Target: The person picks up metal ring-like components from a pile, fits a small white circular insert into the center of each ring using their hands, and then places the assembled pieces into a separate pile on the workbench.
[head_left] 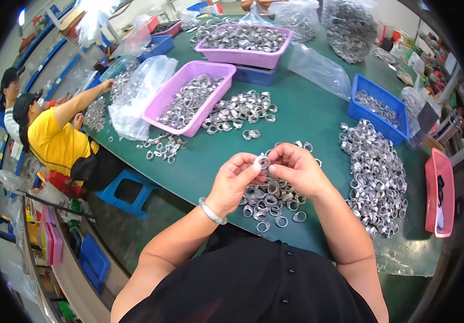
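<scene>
Between my two hands is a small silvery metal ring (264, 161), raised over the table. My left hand (234, 180) pinches it with thumb and fingertips, and a pale bangle circles that wrist. From the other side my right hand (299, 171) grips the same ring, its fingers curled. Below and behind my hands lies a loose pile of similar rings (269, 200), partly hidden by them. A larger heap of rings (374, 177) spreads along the table to the right. More rings (242, 110) lie in a pile beyond my hands.
Pink-purple baskets (151, 114) of rings stand on the green table (307, 107). A blue bin (357, 89) is at right, a pink tray (431, 210) beyond the edge. Clear bags (321, 70) lie farther back. Two people, one in a yellow shirt (54, 142), work at left near a blue stool (127, 188).
</scene>
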The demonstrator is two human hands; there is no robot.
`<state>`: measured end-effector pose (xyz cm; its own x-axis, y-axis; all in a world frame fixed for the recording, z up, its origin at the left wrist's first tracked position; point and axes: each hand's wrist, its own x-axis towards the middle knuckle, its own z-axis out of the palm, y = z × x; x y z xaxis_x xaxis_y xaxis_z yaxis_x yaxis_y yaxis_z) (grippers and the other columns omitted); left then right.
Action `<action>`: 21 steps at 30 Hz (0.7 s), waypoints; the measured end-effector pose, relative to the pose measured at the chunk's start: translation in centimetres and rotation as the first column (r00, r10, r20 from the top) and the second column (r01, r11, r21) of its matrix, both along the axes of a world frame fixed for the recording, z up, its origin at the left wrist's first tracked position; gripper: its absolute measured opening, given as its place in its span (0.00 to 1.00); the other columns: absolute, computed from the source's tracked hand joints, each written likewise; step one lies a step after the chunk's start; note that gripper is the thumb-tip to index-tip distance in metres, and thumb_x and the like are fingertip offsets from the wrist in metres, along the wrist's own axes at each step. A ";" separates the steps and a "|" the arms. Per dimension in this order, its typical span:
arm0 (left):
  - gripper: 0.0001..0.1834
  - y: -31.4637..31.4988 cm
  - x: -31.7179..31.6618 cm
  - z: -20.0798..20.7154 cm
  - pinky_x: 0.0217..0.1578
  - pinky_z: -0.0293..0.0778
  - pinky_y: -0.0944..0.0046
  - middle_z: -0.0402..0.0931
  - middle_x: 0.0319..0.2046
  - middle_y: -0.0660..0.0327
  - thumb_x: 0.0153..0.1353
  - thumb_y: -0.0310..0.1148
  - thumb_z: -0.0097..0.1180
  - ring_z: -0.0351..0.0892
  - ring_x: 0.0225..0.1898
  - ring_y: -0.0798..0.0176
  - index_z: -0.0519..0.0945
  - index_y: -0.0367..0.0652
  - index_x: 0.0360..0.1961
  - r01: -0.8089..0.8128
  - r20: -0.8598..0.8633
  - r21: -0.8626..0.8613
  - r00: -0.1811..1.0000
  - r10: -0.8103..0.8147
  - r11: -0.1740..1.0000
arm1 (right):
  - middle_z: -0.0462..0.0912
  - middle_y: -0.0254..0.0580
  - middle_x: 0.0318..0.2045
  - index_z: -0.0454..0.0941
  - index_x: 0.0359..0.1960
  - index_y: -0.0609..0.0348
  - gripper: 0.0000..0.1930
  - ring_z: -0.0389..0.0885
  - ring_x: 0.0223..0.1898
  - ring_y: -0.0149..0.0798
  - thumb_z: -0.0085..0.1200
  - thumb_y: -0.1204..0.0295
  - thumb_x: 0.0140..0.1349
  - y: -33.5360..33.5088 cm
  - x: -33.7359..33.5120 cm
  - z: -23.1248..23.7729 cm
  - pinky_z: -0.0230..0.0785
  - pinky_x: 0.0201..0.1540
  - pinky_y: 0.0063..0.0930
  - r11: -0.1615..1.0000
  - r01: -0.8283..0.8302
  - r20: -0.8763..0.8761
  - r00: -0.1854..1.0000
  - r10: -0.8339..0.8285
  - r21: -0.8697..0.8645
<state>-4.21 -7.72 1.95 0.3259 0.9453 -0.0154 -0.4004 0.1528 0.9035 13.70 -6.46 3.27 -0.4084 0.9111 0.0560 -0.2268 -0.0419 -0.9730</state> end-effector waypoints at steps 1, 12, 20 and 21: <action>0.09 -0.1 -0.1 -0.1 0.37 0.74 0.67 0.75 0.33 0.63 0.59 0.31 0.52 0.76 0.33 0.69 0.73 0.41 0.39 0.005 0.002 -0.017 1.000 -0.005 1.000 | 0.75 0.32 0.31 0.71 0.34 0.63 0.07 0.74 0.33 0.24 0.53 0.79 0.54 0.0 -0.3 0.0 0.68 0.38 0.19 1.000 0.007 0.009 1.000 -0.007 0.027; 0.13 -0.5 0.2 -1.0 0.36 0.71 0.71 0.74 0.32 0.64 0.60 0.37 0.52 0.73 0.32 0.73 0.71 0.40 0.42 0.091 0.055 0.004 0.994 -0.091 0.996 | 0.75 0.31 0.27 0.72 0.32 0.62 0.05 0.71 0.27 0.22 0.52 0.81 0.52 -0.7 -0.2 0.5 0.64 0.30 0.15 0.998 0.055 0.086 0.995 -0.054 -0.008; 0.13 -1.0 0.0 -0.7 0.36 0.70 0.73 0.74 0.32 0.66 0.61 0.37 0.51 0.72 0.32 0.74 0.71 0.41 0.42 0.070 0.022 0.016 0.997 -0.070 0.997 | 0.76 0.31 0.28 0.72 0.31 0.62 0.05 0.71 0.28 0.22 0.52 0.82 0.52 -0.8 -0.2 0.3 0.64 0.32 0.15 0.999 0.039 0.111 0.993 -0.039 -0.003; 0.12 -1.0 0.1 -0.7 0.36 0.70 0.73 0.74 0.32 0.66 0.61 0.37 0.51 0.71 0.32 0.74 0.71 0.41 0.41 0.073 0.013 0.020 0.997 -0.074 0.997 | 0.76 0.31 0.28 0.72 0.32 0.62 0.06 0.71 0.28 0.22 0.52 0.82 0.52 -0.8 -0.1 0.2 0.64 0.32 0.15 0.999 0.037 0.098 0.995 -0.037 0.003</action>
